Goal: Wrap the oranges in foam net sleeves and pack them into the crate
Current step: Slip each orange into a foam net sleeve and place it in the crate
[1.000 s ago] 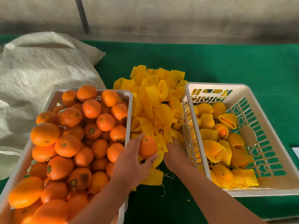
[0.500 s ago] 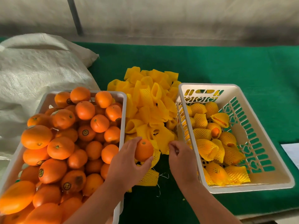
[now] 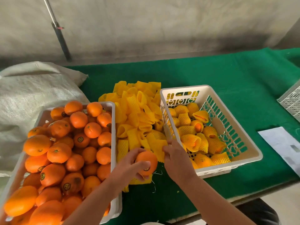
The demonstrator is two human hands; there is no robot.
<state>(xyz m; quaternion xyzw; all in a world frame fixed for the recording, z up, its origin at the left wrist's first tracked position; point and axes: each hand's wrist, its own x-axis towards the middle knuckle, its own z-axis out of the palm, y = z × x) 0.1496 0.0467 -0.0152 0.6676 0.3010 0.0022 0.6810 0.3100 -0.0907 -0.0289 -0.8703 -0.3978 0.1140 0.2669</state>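
Observation:
My left hand (image 3: pixel 128 166) grips a bare orange (image 3: pixel 146 161) just in front of the pile of yellow foam net sleeves (image 3: pixel 138 117). Beside it, my right hand (image 3: pixel 177 158) pinches one yellow sleeve (image 3: pixel 156 145) at the near edge of that pile. A white crate on the left (image 3: pixel 113 143) is heaped with bare oranges (image 3: pixel 68 150). On the right, a white slotted crate (image 3: pixel 227 166) holds several oranges wrapped in yellow sleeves (image 3: pixel 194 133).
A green cloth (image 3: pixel 211 72) covers the table. A pale woven sack (image 3: pixel 29 95) lies at the left behind the orange crate. A white paper (image 3: pixel 282 143) and another white basket (image 3: pixel 292 101) sit at the right edge. A dark pole (image 3: pixel 60 38) stands against the wall.
The view has tilted up and back. My left hand has drawn the orange nearer to me, and my right hand has taken hold of a sleeve and pulled it off the pile's edge.

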